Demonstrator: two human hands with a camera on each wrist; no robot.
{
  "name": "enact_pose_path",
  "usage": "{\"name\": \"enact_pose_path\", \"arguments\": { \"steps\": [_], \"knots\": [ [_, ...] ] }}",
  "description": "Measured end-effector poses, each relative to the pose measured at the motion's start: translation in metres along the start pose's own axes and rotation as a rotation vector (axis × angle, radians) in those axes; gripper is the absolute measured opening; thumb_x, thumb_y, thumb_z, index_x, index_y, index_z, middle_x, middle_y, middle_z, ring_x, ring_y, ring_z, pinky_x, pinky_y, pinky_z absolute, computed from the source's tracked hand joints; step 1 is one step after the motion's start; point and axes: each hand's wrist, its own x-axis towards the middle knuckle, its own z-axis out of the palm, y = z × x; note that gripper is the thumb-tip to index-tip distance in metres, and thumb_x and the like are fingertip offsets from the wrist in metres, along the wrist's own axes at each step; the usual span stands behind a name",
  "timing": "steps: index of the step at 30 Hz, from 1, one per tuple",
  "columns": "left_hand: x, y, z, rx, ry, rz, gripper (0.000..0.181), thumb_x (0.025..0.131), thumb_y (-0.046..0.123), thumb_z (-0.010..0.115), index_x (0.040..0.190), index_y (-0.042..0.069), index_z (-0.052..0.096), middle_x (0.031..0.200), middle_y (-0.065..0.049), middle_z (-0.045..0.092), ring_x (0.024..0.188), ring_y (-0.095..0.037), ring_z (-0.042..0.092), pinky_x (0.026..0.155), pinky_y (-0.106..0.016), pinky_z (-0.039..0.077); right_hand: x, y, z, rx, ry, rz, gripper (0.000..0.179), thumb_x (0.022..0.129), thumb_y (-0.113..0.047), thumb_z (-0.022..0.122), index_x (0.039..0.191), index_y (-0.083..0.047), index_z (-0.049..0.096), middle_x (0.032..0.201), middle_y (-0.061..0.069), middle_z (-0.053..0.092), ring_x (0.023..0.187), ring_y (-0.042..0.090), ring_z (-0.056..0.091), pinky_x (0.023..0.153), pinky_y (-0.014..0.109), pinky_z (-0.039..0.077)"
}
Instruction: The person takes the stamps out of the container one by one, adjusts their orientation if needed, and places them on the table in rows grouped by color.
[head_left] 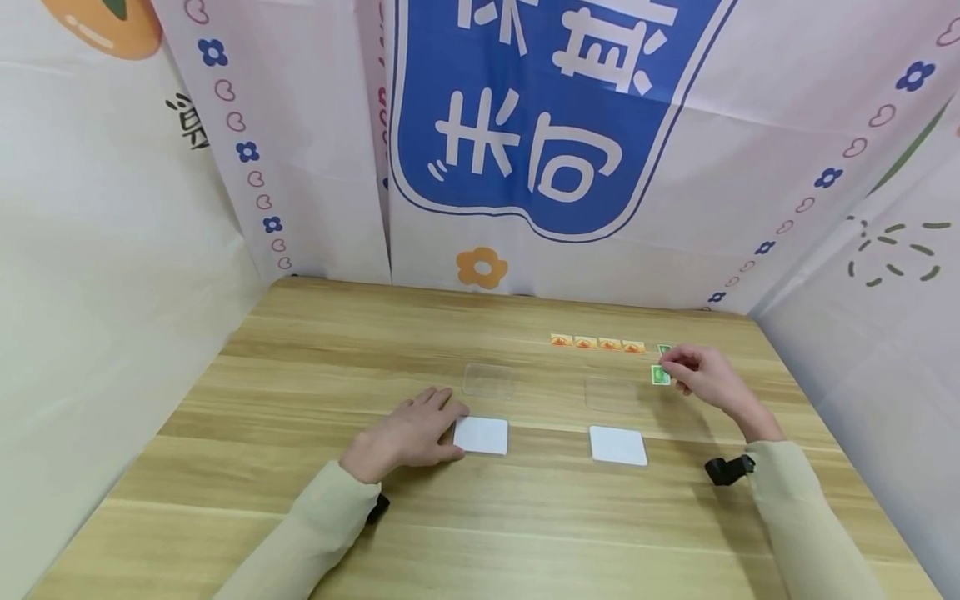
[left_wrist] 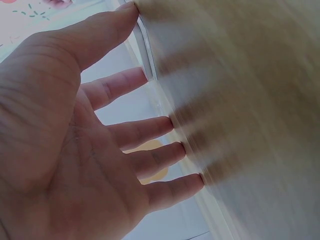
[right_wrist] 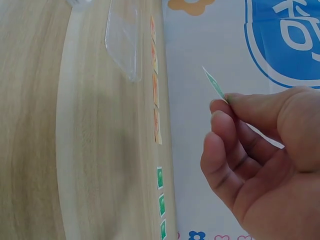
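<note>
My right hand [head_left: 705, 377] pinches a small green stamp-like piece [head_left: 661, 375] with a white border between thumb and forefinger, raised over the table. Edge-on, the green piece [right_wrist: 215, 85] shows thin in the right wrist view. Beyond it lie more green pieces [right_wrist: 161, 205] in a row, mostly hidden by the hand in the head view. My left hand [head_left: 416, 429] rests on the table with fingers spread and nearly straight. Its thumb and forefinger tips are at the left edge of a white rectangular card or thin box [head_left: 481, 436].
A second white rectangle [head_left: 618, 446] lies to the right. Behind the two lie clear plastic covers, one left [head_left: 488, 381] and one right [head_left: 611, 395]. Several orange pieces [head_left: 597, 342] form a row near the back. A printed cloth [head_left: 600, 275] hangs behind the wooden table [head_left: 337, 350].
</note>
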Motion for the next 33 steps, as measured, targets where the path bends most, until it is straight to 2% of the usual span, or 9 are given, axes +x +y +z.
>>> {"name": "enact_pose_path", "arguments": {
  "steps": [5,14,24,33],
  "knots": [
    [0.0,0.001,0.0,0.008,0.001,0.002,0.055,0.091,0.042,0.068,0.137,0.017,0.051,0.154,-0.018,0.038,0.144,-0.042,0.031,0.11,-0.064,0.032,0.001,0.004,-0.001,-0.004,0.01,0.026,0.032,0.102,-0.026,0.053,0.115,0.002,0.062,0.088,0.017,0.062,0.07,0.019,0.058,0.062,0.031,0.053],
    [-0.001,0.002,0.0,0.008,0.0,0.007,0.054,0.091,0.042,0.068,0.136,0.017,0.051,0.153,-0.018,0.038,0.144,-0.042,0.031,0.109,-0.064,0.032,0.004,0.013,-0.004,-0.007,0.032,0.068,0.029,0.104,-0.021,0.049,0.116,0.003,0.059,0.088,0.018,0.06,0.069,0.016,0.055,0.059,0.031,0.05],
    [0.0,0.001,-0.001,0.008,0.001,0.013,0.053,0.091,0.041,0.068,0.136,0.017,0.051,0.152,-0.019,0.038,0.143,-0.043,0.031,0.108,-0.065,0.032,0.007,0.029,-0.01,-0.02,0.055,0.081,0.029,0.104,-0.018,0.048,0.118,0.005,0.058,0.089,0.019,0.06,0.069,0.021,0.059,0.058,0.031,0.051],
    [-0.001,0.002,-0.001,0.006,-0.002,0.011,0.054,0.091,0.041,0.068,0.136,0.017,0.051,0.153,-0.019,0.038,0.143,-0.042,0.031,0.109,-0.065,0.032,0.009,0.037,-0.016,-0.002,0.073,0.102,0.029,0.104,-0.015,0.046,0.119,0.009,0.055,0.087,0.017,0.059,0.067,0.015,0.057,0.057,0.029,0.05]
  ]
}}
